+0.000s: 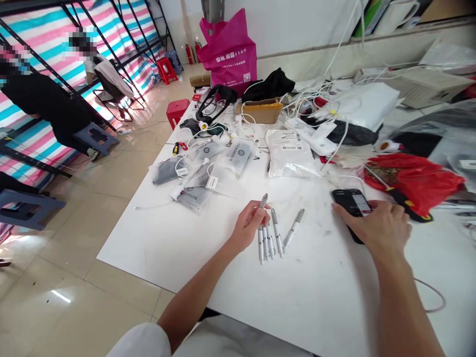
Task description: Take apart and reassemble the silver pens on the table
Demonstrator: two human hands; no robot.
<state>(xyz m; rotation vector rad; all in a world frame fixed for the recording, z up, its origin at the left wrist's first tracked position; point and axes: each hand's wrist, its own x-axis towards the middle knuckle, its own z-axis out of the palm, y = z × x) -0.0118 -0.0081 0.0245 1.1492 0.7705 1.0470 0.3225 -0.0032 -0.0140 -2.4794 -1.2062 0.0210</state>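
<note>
- In the head view, with the left hand (pixel 248 224), pinching a grey-topped pen (pixel 264 200) between thumb and fingers, grey end up past them (cannot make out the rest of the barrel behind the hand).
- Just beside that hand, on the white table (pixel 156 243), can see several other pens (pixel 275 233), white with grey tops, mostly close together in a loose fan, with one slanted off to the right.
- With the right hand (pixel 386 230), clasping a black phone (pixel 349 201) across its width, thumb at one long edge and fingers at the other; cannot tell whether lifted from the table. Can see a lit pale patch on the screen (too small to read).
- Just past the right hand, can see a black-and-yellow screwdriver handle (pixel 408 204) against a red plastic bag (pixel 424 179).
- Farther across the table, can see dark items in frosted pouches (pixel 238 156) at left, a white plastic parcel (pixel 292 156) in the middle, and a tangle of white cables (pixel 305 103) behind, near a magenta bag (pixel 232 57).
- Off to the left, well apart from the table, can see a person in black (pixel 48 101) on a blue-grey stool (pixel 97 138), before a striped sheet (pixel 31 22).
</note>
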